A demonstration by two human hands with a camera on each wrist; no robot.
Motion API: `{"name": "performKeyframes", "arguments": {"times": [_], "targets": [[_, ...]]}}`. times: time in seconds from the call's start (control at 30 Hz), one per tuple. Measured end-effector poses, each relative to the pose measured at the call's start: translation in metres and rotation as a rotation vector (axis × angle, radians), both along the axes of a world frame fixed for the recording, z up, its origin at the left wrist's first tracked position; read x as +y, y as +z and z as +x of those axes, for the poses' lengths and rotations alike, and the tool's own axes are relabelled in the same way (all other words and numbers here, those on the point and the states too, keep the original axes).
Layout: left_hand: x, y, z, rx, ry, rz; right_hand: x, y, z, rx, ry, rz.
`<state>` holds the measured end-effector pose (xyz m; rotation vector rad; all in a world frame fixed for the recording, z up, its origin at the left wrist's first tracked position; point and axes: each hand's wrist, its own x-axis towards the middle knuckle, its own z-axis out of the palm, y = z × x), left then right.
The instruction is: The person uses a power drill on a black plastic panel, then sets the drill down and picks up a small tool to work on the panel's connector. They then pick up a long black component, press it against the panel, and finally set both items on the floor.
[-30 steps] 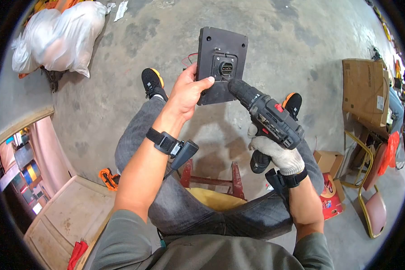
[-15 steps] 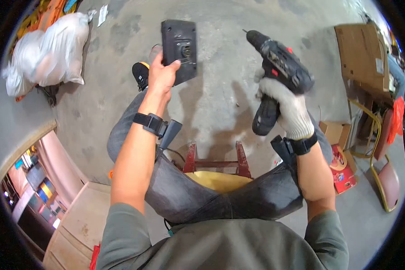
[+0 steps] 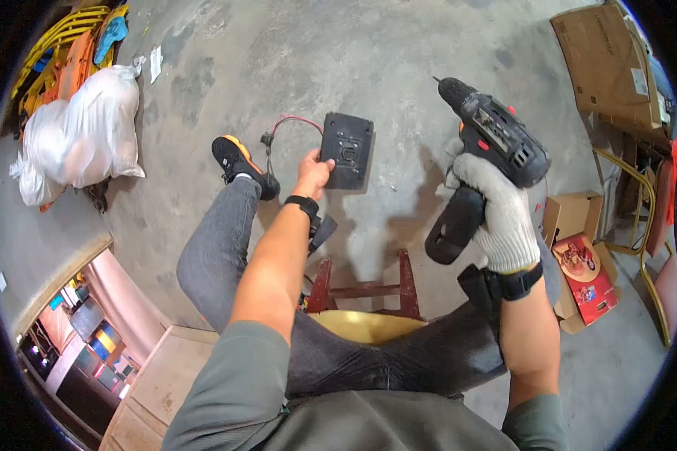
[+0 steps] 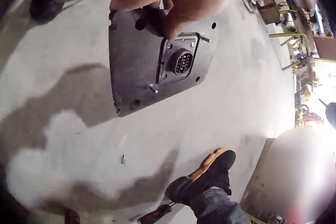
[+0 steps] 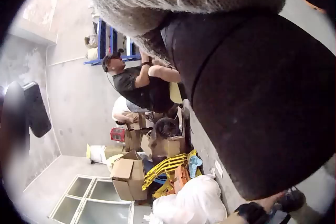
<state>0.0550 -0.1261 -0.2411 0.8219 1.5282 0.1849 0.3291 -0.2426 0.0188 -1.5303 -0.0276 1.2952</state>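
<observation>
A flat black plate [image 3: 359, 171] with a round multi-pin connector [image 4: 182, 63] was held above the grey floor [image 3: 278, 60], a little above the middle of the head view. The bare left hand [image 3: 314, 173] gripped its lower left edge, thumb over the face, the other fingers mostly hidden. A red wire [image 3: 293, 118] arched from the plate's left side, near a black shoe [image 3: 235, 156]. Right of centre, the gloved right hand [image 3: 500, 214] had its fingers wrapped round the handle of a black drill [image 3: 496, 135], its bit pointing to the upper left, well apart from the plate. A yellow seat [image 3: 365, 326] showed at lower centre, white plastic bags [image 3: 104, 131] at upper left, a cardboard box [image 3: 602, 56] at upper right.
</observation>
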Motion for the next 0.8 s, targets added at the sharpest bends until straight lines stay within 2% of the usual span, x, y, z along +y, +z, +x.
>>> {"name": "performKeyframes", "arguments": {"times": [0.03,0.1,0.13,0.17,0.23,0.27,0.3,0.33,0.37,0.4,0.43,0.47,0.5,0.53,0.7,0.73,0.77,0.8], "targets": [[-0.006,0.0,0.006,-0.018,0.035,-0.043,-0.002,-0.002,0.005,0.001,-0.002,-0.005],[-0.015,-0.028,0.004,-0.006,0.05,-0.06,0.0,0.002,0.012,-0.988,0.724,0.252],[-0.022,-0.04,0.003,-0.034,0.117,-0.069,0.005,0.009,-0.001,-0.374,0.33,0.003],[-0.032,-0.052,0.001,-0.06,0.19,-0.082,0.009,0.013,-0.002,-0.371,0.341,-0.011],[-0.045,-0.078,-0.005,-0.031,0.207,-0.101,0.021,0.013,-0.002,-0.083,0.052,-0.085],[-0.052,-0.085,-0.007,0.107,0.111,-0.083,0.024,0.014,-0.004,0.015,-0.005,-0.101],[-0.057,-0.086,-0.009,0.246,0.014,-0.067,0.028,0.017,-0.004,0.005,0.029,-0.18],[-0.06,-0.086,-0.01,0.35,-0.067,-0.054,0.018,0.008,-0.002,-0.12,0.176,-0.155],[-0.068,-0.092,-0.013,0.353,-0.05,-0.059,0.011,0.0,0.0,-0.246,0.316,-0.124],[-0.078,-0.101,-0.015,0.52,-0.139,0.082,0.027,0.011,-0.007,-0.09,0.167,-0.28],[-0.086,-0.109,-0.018,0.686,-0.231,0.224,0.031,0.014,-0.01,-0.091,0.176,-0.28],[-0.074,-0.084,-0.011,0.659,-0.257,0.052,0.032,0.016,-0.013,0.001,0.073,-0.255],[-0.076,-0.086,-0.012,0.661,-0.251,0.053,0.033,0.018,-0.016,0.091,-0.031,-0.226],[-0.076,-0.089,-0.012,0.694,-0.24,0.051,0.034,0.018,-0.016,0.09,-0.027,-0.218],[-0.062,-0.056,-0.003,0.748,-0.169,-0.066,0.025,0.014,-0.017,0.039,0.129,-0.112],[-0.062,-0.054,0.001,0.772,-0.14,-0.043,0.021,0.012,-0.015,-0.065,0.24,-0.031],[-0.061,-0.053,0.0,0.763,-0.142,-0.027,0.025,0.021,-0.02,0.154,0.087,-0.092],[-0.059,-0.052,0.003,0.6,-0.122,-0.037,0.026,0.026,-0.024,0.229,0.04,-0.064]]}}
